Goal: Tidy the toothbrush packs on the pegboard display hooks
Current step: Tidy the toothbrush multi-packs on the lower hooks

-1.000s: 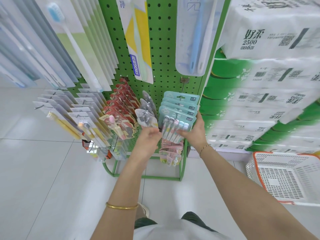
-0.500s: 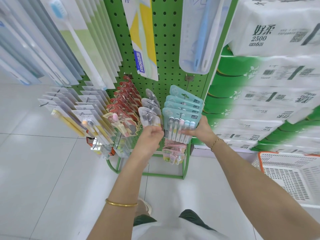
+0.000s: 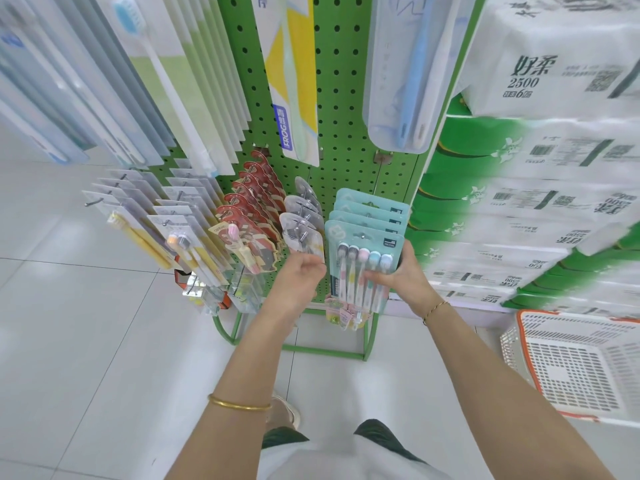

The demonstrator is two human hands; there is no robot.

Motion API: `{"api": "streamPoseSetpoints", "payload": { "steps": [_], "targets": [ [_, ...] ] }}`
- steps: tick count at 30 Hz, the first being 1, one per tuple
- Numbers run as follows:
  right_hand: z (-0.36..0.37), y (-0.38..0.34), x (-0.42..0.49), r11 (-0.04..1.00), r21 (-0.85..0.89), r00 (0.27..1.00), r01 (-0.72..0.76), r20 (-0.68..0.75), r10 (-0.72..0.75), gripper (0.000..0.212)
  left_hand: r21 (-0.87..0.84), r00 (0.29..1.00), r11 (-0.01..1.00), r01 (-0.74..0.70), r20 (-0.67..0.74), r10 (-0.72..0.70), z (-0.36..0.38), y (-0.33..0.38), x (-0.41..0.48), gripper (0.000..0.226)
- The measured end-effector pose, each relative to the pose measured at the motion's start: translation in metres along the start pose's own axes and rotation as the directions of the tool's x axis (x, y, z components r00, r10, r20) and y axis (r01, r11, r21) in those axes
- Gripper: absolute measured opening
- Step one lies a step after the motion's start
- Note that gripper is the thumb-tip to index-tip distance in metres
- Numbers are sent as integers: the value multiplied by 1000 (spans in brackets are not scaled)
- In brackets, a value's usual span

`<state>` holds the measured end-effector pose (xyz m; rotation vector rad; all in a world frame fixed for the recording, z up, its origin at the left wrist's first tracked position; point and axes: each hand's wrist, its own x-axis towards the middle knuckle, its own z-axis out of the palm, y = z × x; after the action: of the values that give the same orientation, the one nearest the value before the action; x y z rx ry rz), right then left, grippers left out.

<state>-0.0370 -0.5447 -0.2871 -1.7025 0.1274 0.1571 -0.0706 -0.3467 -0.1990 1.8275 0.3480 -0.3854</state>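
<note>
Teal card edge pinched in my right hand [image 3: 398, 277]: I gripped the front teal five-brush blister pack [image 3: 363, 252], which hung low on the right of the green pegboard [image 3: 339, 98]. My left hand [image 3: 304, 271] curled beside its left edge; whether it held anything, I couldn't tell. The pack seemed light, stiff and slippery, and the card edges looked like the best hold.

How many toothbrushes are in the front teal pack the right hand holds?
5, side by side in the teal pack: two grey-headed on the left, one pink in the middle, two blue on the right. Their handles are partly covered by the right hand.
</note>
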Motion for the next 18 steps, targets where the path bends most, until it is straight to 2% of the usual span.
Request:
{"api": "streamPoseSetpoints", "payload": {
  "steps": [10, 15, 18],
  "targets": [
    [4, 3, -30, 995, 96, 999, -25, 23, 23, 69, -51, 997, 999, 12, -82, -16, -2, -1, -4, 28],
    [7, 4, -38, 986, 162, 998, -39, 54, 30, 76, -67, 994, 998, 9, -104, -16, 0, -4, -6, 27],
    [8, 4, -43, 988, 150, 997, -40, 75, 29, 68, -75, 994, 997, 15, -105, -23, 1, -4, -7, 16]
  ]
}}
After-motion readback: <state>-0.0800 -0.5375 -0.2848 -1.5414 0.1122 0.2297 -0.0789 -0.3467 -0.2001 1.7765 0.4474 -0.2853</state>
